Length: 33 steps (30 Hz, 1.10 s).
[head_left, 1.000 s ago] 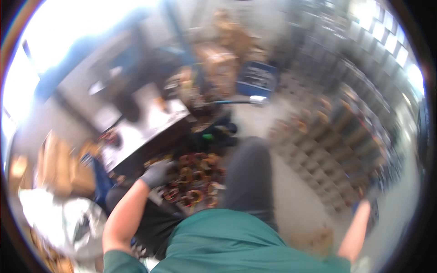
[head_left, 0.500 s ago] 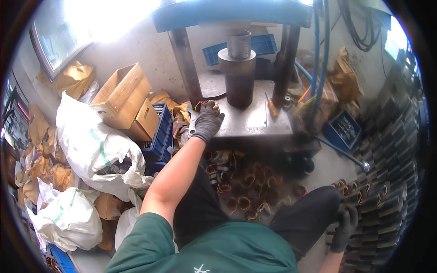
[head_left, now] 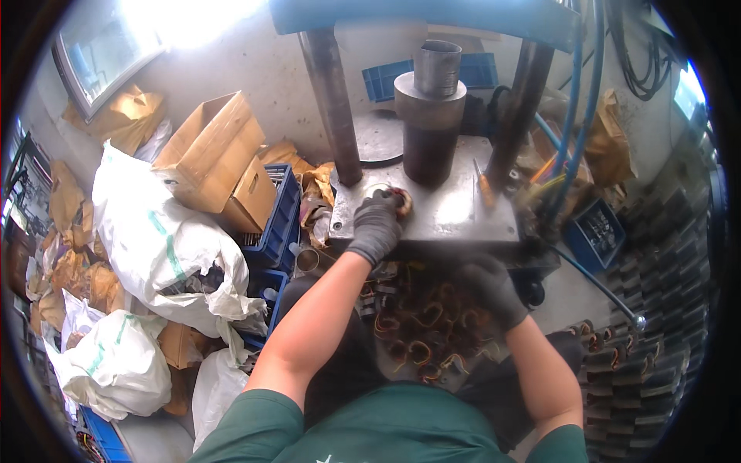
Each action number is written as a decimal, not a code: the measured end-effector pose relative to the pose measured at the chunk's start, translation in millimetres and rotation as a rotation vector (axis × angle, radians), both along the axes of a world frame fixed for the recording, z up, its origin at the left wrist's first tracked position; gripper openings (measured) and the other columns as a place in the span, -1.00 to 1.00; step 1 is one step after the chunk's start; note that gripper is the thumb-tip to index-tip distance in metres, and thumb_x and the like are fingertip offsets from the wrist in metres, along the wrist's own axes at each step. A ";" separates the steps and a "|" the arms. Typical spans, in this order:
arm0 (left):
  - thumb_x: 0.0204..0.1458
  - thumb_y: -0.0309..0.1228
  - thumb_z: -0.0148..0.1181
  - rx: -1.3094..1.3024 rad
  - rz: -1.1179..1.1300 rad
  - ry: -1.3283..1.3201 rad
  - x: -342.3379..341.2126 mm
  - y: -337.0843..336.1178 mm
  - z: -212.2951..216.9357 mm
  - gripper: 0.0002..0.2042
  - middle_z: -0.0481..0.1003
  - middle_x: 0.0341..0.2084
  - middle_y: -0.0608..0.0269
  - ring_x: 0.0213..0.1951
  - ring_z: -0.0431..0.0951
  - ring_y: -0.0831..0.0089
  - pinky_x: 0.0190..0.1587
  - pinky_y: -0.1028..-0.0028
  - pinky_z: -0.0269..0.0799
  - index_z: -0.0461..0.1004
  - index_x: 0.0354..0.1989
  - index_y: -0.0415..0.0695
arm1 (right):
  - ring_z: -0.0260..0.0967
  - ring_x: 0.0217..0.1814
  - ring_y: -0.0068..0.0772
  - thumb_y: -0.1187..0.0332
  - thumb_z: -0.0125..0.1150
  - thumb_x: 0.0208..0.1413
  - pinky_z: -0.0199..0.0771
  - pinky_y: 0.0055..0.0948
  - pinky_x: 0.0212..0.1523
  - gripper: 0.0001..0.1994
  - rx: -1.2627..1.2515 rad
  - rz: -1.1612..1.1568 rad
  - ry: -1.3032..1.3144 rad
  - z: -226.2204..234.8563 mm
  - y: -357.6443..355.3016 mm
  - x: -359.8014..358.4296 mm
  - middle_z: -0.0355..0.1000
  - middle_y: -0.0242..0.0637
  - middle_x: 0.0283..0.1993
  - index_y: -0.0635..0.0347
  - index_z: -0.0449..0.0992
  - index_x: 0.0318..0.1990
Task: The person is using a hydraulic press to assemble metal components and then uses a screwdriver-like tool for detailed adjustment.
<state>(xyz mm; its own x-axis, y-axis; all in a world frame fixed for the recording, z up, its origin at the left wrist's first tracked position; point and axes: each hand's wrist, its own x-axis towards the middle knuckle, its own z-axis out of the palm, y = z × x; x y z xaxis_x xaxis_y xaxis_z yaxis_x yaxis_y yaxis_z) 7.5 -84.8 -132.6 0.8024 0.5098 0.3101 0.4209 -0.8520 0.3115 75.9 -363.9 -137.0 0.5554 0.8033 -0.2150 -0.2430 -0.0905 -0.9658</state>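
My left hand [head_left: 377, 228], in a grey glove, is closed on a wire-wound motor stator [head_left: 404, 202] near the front left of the steel press table [head_left: 370, 231]. Only the stator's reddish, ring-shaped end shows past my fingers. My right hand [head_left: 494, 292], also gloved, is just in front of the table's front edge. Motion blurs its fingers, and I cannot make out anything in them. Behind the stator a dark steel cylinder with a wider collar [head_left: 431, 108] stands upright on the table, with a grey metal sleeve [head_left: 438, 68] on top.
A screwdriver [head_left: 484, 187] lies right of the cylinder, between the press posts [head_left: 330, 108]. Several stators with coloured wires [head_left: 432, 316] lie on the floor between my legs. Dark cylindrical housings [head_left: 656, 339] are stacked at right. White sacks [head_left: 162, 239], cartons [head_left: 208, 154] and blue crates [head_left: 282, 220] crowd the left.
My right hand has come up from beside the stacked housings to the table's front edge. My left hand has moved right over the table with the stator. The view has shifted slightly.
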 end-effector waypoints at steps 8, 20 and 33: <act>-0.03 -0.67 0.38 -0.259 -0.608 -0.299 -32.7 -69.2 23.1 -0.63 0.50 -0.03 0.02 -0.01 0.61 0.16 0.07 0.28 0.57 0.57 0.00 -0.20 | 0.55 0.11 -0.19 -0.27 0.06 0.30 0.63 -0.15 0.09 -0.32 0.405 -0.093 0.345 10.4 27.9 -1.8 0.53 -0.11 0.13 0.18 0.46 0.24; 0.20 -0.41 0.36 -0.933 -0.518 -0.233 -1.5 -96.7 -15.0 -0.63 0.50 -0.04 0.05 0.06 0.57 0.28 0.17 0.34 0.49 0.48 0.14 -0.25 | 0.53 0.19 -0.26 -0.04 0.37 0.13 0.54 -0.19 0.23 -0.32 0.155 -0.183 -0.294 -6.8 4.8 1.7 0.52 -0.17 0.17 0.21 0.41 0.28; -0.05 -0.38 0.40 -0.667 -0.432 -0.133 4.8 -105.7 1.2 -0.61 0.51 -0.17 -0.04 -0.14 0.60 0.03 0.02 0.18 0.56 0.58 0.00 -0.16 | 0.36 0.37 -0.30 0.29 0.48 -0.05 0.32 -0.22 0.43 -0.17 0.354 -0.103 0.101 -12.5 6.2 -4.9 0.42 -0.21 0.30 0.22 0.27 0.43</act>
